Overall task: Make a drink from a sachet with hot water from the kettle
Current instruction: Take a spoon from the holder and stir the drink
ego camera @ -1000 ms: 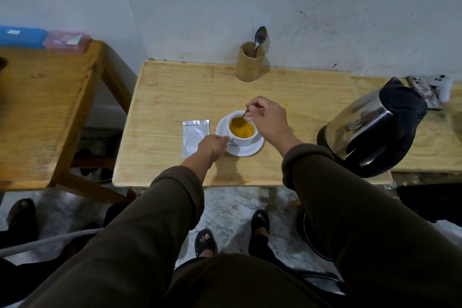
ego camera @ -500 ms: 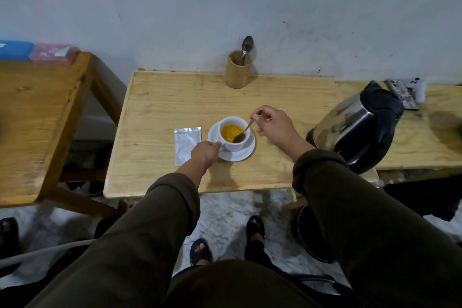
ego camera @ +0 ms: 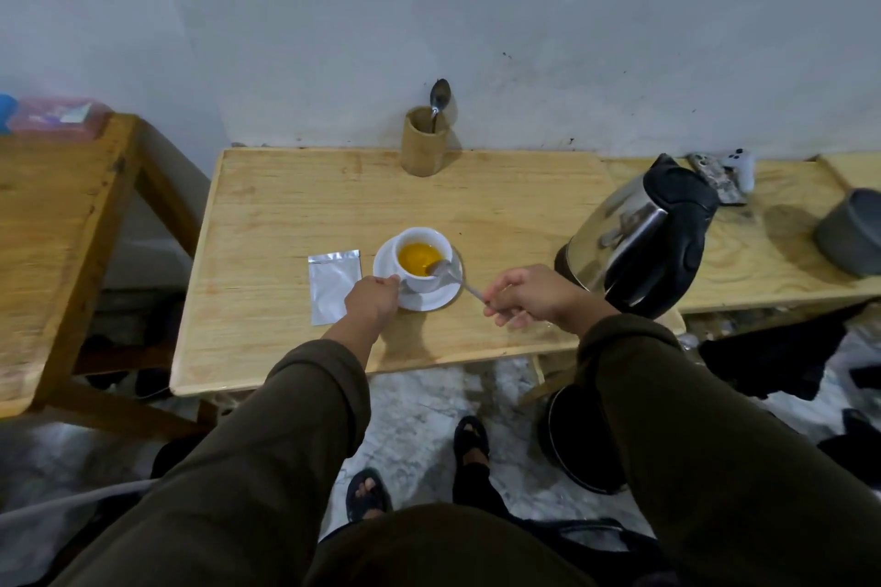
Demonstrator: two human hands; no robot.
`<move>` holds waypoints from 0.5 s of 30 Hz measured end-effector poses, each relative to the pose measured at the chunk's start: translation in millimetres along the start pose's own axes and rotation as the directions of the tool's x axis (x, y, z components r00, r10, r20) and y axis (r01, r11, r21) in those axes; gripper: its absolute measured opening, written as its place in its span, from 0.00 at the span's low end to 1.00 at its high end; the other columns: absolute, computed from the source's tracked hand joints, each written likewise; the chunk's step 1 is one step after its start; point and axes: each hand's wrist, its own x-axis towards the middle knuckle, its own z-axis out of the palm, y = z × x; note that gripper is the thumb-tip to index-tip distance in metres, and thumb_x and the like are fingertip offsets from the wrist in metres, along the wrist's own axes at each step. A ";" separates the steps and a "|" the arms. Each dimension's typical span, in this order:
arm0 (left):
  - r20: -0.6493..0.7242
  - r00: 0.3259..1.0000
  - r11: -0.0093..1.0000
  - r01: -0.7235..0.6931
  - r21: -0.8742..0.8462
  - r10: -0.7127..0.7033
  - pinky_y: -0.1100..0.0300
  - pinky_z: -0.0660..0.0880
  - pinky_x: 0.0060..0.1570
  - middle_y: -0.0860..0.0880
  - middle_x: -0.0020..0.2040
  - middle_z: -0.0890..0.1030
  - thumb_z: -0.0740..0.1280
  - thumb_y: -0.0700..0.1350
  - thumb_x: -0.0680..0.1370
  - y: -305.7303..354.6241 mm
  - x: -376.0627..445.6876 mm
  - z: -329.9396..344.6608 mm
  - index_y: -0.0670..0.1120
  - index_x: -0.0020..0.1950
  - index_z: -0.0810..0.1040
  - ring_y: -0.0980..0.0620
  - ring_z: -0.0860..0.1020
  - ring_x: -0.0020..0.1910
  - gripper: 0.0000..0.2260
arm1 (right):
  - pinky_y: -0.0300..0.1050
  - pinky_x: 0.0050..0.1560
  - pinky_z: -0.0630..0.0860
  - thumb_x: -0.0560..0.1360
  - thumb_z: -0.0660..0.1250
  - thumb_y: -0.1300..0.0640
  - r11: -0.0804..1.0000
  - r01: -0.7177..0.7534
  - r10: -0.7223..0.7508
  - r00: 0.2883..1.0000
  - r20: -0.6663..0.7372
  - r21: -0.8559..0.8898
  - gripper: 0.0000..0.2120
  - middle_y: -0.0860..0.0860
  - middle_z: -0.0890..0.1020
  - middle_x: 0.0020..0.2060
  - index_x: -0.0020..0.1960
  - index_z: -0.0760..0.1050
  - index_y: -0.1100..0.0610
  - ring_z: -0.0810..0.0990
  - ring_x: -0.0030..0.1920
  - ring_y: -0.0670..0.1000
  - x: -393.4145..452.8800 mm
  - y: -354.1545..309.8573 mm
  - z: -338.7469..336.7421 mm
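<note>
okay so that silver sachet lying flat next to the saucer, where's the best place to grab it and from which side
Probably its left long edge, approached from the left. The sachet lies flat on the table, so a corner there likely needs lifting before pinching. Its right edge sits close to the saucer and the left hand.

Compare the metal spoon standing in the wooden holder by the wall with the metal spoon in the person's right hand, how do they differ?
The metal spoon in the wooden holder stands almost upright, bowl up; the metal spoon in the right hand slants, bowl down at the rim of the white cup of orange drink. The first is untouched in the round wooden holder; the second is gripped by the right hand. Both look like plain silvery metal.
</note>
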 end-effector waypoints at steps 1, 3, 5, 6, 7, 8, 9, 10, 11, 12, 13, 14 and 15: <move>-0.007 1.000 1.000 -0.006 0.006 0.006 0.48 0.74 0.63 0.37 0.61 0.80 0.58 0.51 0.80 0.9 -1.5 0.6 0.37 0.61 0.77 0.38 0.77 0.62 0.20 | 0.39 0.30 0.71 0.72 0.68 0.70 0.999 -0.046 0.046 0.999 0.002 -0.008 0.09 0.57 0.83 0.38 0.44 0.75 0.56 0.78 0.30 0.48 -0.6 6.8 -0.3; -0.018 1.000 0.999 -0.020 0.036 0.021 0.48 0.73 0.65 0.38 0.63 0.78 0.56 0.51 0.81 1.7 -4.6 2.8 0.37 0.62 0.76 0.38 0.76 0.64 0.21 | 0.39 0.30 0.68 0.71 0.67 0.71 0.995 -0.099 0.099 0.995 -0.012 -0.005 0.11 0.57 0.83 0.37 0.44 0.74 0.56 0.76 0.33 0.49 -1.0 21.0 -1.2; -0.049 0.998 0.996 -0.042 0.079 0.046 0.48 0.70 0.66 0.38 0.65 0.77 0.53 0.52 0.82 1.7 -8.6 5.3 0.37 0.63 0.75 0.38 0.74 0.65 0.22 | 0.37 0.30 0.69 0.71 0.65 0.71 0.994 -0.108 0.109 0.994 -0.019 0.030 0.10 0.54 0.83 0.34 0.41 0.76 0.57 0.76 0.33 0.48 -0.3 35.6 -2.8; -0.068 0.996 0.995 -0.048 0.087 0.054 0.48 0.70 0.66 0.38 0.65 0.77 0.52 0.52 0.82 0.3 -9.4 7.0 0.38 0.63 0.75 0.38 0.74 0.65 0.22 | 0.37 0.30 0.69 0.71 0.65 0.71 0.993 -0.104 0.106 0.994 -0.025 0.059 0.10 0.53 0.84 0.35 0.40 0.77 0.57 0.76 0.33 0.48 0.8 41.7 -3.2; -0.083 0.995 0.994 -0.057 0.088 0.064 0.48 0.69 0.66 0.38 0.65 0.77 0.52 0.52 0.82 -1.1 -10.9 8.5 0.38 0.64 0.75 0.38 0.73 0.65 0.22 | 0.36 0.31 0.70 0.71 0.64 0.71 0.991 -0.103 0.107 0.993 -0.041 0.088 0.10 0.53 0.83 0.35 0.39 0.78 0.58 0.76 0.33 0.47 1.5 46.5 -3.5; -0.093 0.993 0.994 -0.066 0.090 0.074 0.48 0.68 0.67 0.39 0.65 0.76 0.52 0.52 0.82 -2.4 -12.2 10.2 0.39 0.64 0.74 0.39 0.73 0.65 0.22 | 0.36 0.30 0.71 0.72 0.64 0.71 0.987 -0.106 0.115 0.991 -0.070 0.117 0.10 0.53 0.83 0.36 0.39 0.78 0.58 0.76 0.33 0.47 3.4 49.8 -3.0; -0.107 0.992 0.995 -0.066 0.071 0.073 0.48 0.68 0.67 0.39 0.65 0.77 0.52 0.52 0.82 -4.0 -12.8 11.8 0.40 0.65 0.74 0.39 0.73 0.65 0.21 | 0.35 0.30 0.72 0.72 0.64 0.71 0.983 -0.113 0.129 0.986 -0.104 0.148 0.10 0.54 0.82 0.36 0.39 0.77 0.58 0.76 0.33 0.47 6.2 52.3 -2.4; -0.127 0.990 0.997 -0.063 0.046 0.068 0.49 0.68 0.67 0.39 0.65 0.77 0.53 0.52 0.82 -5.0 -13.1 13.2 0.40 0.65 0.75 0.39 0.73 0.65 0.21 | 0.34 0.28 0.72 0.73 0.64 0.71 0.975 -0.122 0.149 0.979 -0.136 0.186 0.09 0.54 0.82 0.36 0.40 0.76 0.59 0.76 0.33 0.47 9.9 53.2 -1.2; -0.145 0.988 0.998 -0.054 0.022 0.056 0.49 0.68 0.67 0.40 0.65 0.77 0.53 0.53 0.82 -5.4 -13.8 14.2 0.41 0.65 0.75 0.40 0.73 0.65 0.21 | 0.33 0.26 0.73 0.73 0.65 0.72 0.965 -0.129 0.170 0.970 -0.175 0.227 0.09 0.55 0.81 0.37 0.40 0.75 0.59 0.76 0.33 0.47 15.1 53.7 -0.1; -0.159 0.986 0.999 -0.052 0.010 0.053 0.50 0.68 0.68 0.40 0.65 0.77 0.54 0.53 0.82 -5.5 -14.1 14.9 0.41 0.66 0.74 0.40 0.73 0.66 0.21 | 0.35 0.27 0.74 0.73 0.66 0.72 0.957 -0.127 0.186 0.958 -0.216 0.261 0.09 0.57 0.81 0.38 0.40 0.75 0.60 0.76 0.33 0.48 21.1 53.8 1.1; -0.166 0.985 0.999 -0.050 0.011 0.051 0.50 0.68 0.68 0.40 0.66 0.77 0.55 0.53 0.81 -5.3 -14.5 15.4 0.42 0.66 0.74 0.40 0.73 0.66 0.21 | 0.38 0.30 0.76 0.72 0.67 0.71 0.953 -0.128 0.200 0.946 -0.254 0.273 0.10 0.58 0.81 0.41 0.38 0.74 0.59 0.77 0.34 0.50 28.0 53.8 2.4; -0.169 0.984 0.999 -0.047 0.016 0.049 0.51 0.68 0.67 0.40 0.66 0.77 0.55 0.53 0.81 -4.4 -14.9 15.7 0.42 0.67 0.73 0.40 0.73 0.66 0.21 | 0.43 0.36 0.80 0.72 0.68 0.71 0.952 -0.132 0.213 0.933 -0.289 0.275 0.11 0.60 0.81 0.45 0.35 0.74 0.58 0.78 0.37 0.52 35.8 54.4 4.0; -0.171 0.984 0.999 -0.041 0.016 0.043 0.51 0.68 0.67 0.41 0.66 0.77 0.55 0.52 0.81 -3.3 -15.4 15.9 0.42 0.67 0.73 0.41 0.73 0.66 0.20 | 0.48 0.44 0.82 0.72 0.68 0.70 0.954 -0.134 0.220 0.921 -0.321 0.269 0.13 0.60 0.81 0.46 0.34 0.74 0.56 0.79 0.41 0.54 43.1 54.1 5.7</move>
